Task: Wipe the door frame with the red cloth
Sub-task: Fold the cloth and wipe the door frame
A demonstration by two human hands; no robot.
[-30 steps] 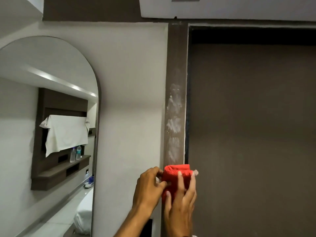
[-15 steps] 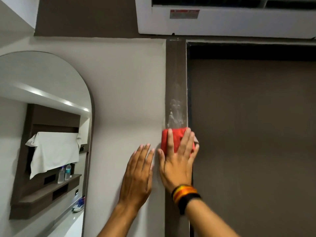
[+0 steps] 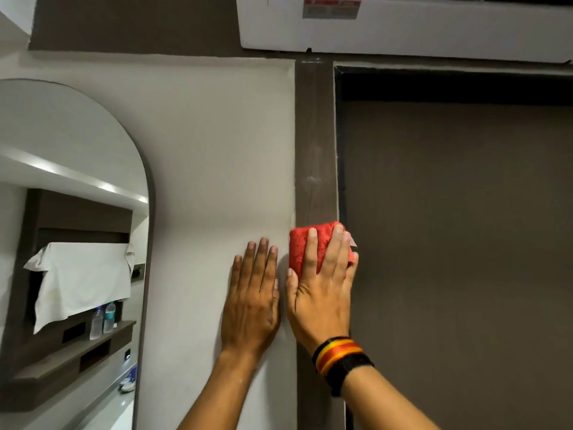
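Note:
A folded red cloth (image 3: 300, 246) is pressed flat against the dark brown door frame (image 3: 315, 144), a vertical strip between the white wall and the door. My right hand (image 3: 321, 290) covers the cloth with fingers spread over it, a striped band on the wrist. My left hand (image 3: 252, 302) lies flat and open on the white wall just left of the frame, holding nothing. A faint pale smudge remains on the frame above the cloth.
The brown door (image 3: 459, 243) fills the right side. An arched mirror (image 3: 71, 243) hangs on the white wall (image 3: 217, 150) at the left. A white air-conditioning unit (image 3: 403, 26) sits right above the frame's top.
My right hand has carried the cloth up the frame, and the white smears there are largely gone. My left hand let go of the cloth and moved flat onto the wall.

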